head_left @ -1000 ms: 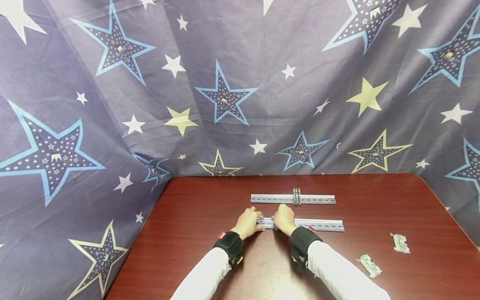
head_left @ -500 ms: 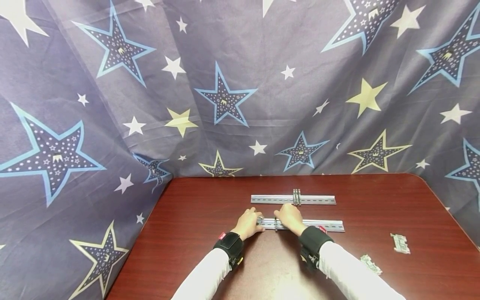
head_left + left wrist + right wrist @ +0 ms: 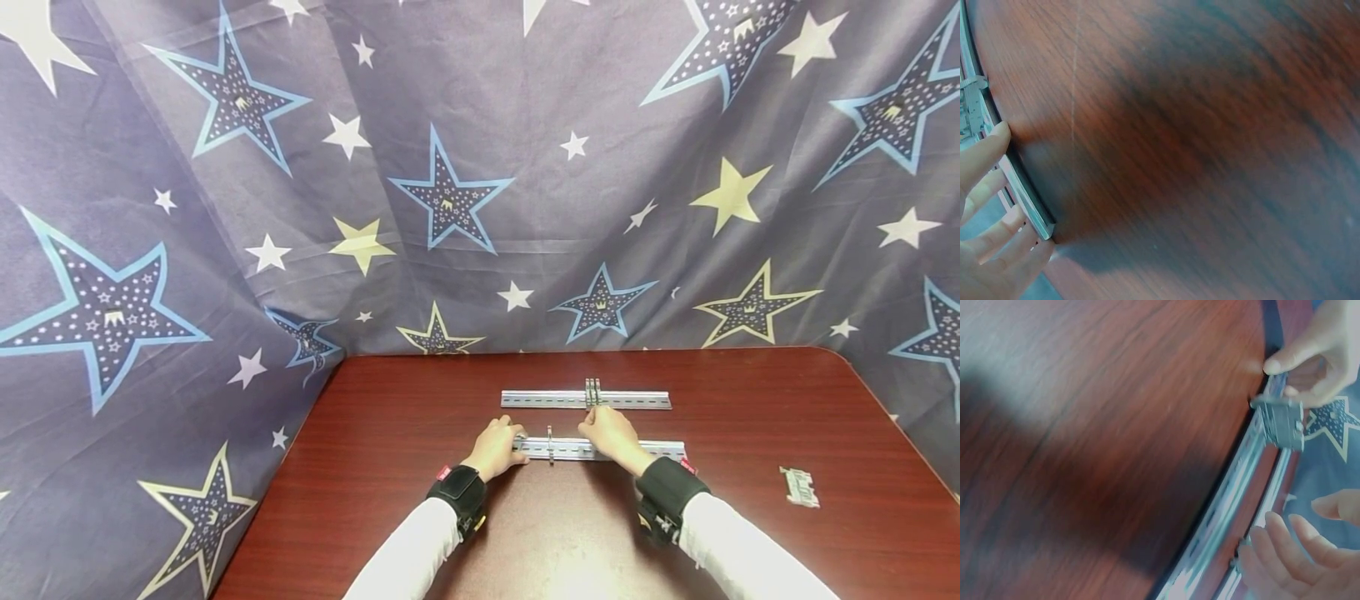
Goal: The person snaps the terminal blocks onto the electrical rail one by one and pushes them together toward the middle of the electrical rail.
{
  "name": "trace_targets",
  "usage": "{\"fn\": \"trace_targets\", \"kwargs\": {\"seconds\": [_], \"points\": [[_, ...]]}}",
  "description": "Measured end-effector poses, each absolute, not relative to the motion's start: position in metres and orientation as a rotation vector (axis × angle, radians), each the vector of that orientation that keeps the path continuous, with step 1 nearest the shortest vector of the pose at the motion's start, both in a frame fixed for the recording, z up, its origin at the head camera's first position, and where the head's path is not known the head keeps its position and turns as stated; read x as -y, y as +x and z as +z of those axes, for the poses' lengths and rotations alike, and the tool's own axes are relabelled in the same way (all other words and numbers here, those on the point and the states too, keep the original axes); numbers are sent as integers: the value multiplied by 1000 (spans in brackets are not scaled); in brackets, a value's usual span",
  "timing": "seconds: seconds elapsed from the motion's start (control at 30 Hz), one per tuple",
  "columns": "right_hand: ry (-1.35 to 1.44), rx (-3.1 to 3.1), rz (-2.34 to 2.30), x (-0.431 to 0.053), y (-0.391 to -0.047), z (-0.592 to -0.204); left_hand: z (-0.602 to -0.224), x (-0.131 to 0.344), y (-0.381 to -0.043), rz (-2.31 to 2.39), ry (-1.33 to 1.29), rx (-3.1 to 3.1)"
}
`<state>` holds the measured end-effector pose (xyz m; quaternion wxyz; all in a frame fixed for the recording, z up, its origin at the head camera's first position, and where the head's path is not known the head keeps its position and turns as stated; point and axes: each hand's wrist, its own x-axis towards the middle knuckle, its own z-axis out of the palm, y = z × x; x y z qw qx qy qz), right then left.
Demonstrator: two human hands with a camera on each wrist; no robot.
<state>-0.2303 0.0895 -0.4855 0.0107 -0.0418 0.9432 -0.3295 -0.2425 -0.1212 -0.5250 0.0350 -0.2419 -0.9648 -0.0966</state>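
My left hand (image 3: 495, 447) grips the left end of the near DIN rail (image 3: 573, 450), thumb along the near edge and fingers at the far side. A single grey terminal block (image 3: 551, 444) stands upright across this rail, a little right of that hand; its flat side shows in the right wrist view as a grey block (image 3: 1282, 422). Farther right, my right hand (image 3: 613, 435) is over the rail, apart from the block. In the right wrist view the right hand (image 3: 1304, 559) has loosely bent fingers with nothing between them.
Behind lies a second DIN rail (image 3: 543, 399), parallel, with several terminal blocks (image 3: 592, 393) side by side on it. A loose terminal block (image 3: 800, 487) lies flat at the right of the wooden table (image 3: 405, 392). A star-patterned cloth (image 3: 465, 275) hangs behind the table.
My right hand has moved right, away from the terminal block, which now shows fully on the near rail. The right sleeve now covers the other loose block. My left hand stays put.
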Motion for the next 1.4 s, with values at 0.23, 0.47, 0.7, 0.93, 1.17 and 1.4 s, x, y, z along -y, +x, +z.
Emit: {"fn": "trace_targets", "kwargs": {"seconds": [0.23,0.47,0.7,0.93,1.17,1.4], "points": [[-133,-2930,-1057,-115,-228,-477,-525,121,-241,-296,-740,2962],[-117,-2928,-1086,-145,-223,-472,-525,121,-242,-301,-743,2958],[-70,-2895,-1135,-176,-216,-467,-524,121,-241,-309,-741,2969],[-77,-2886,-1146,-203,-208,-464,-524,122,-241,-330,-748,2953],[-112,-2806,-1217,-225,-196,-465,-524,121,-242,-335,-739,2963],[-129,-2755,-1225,-245,-180,-474,-525,121,-241,-331,-737,2967]]}}
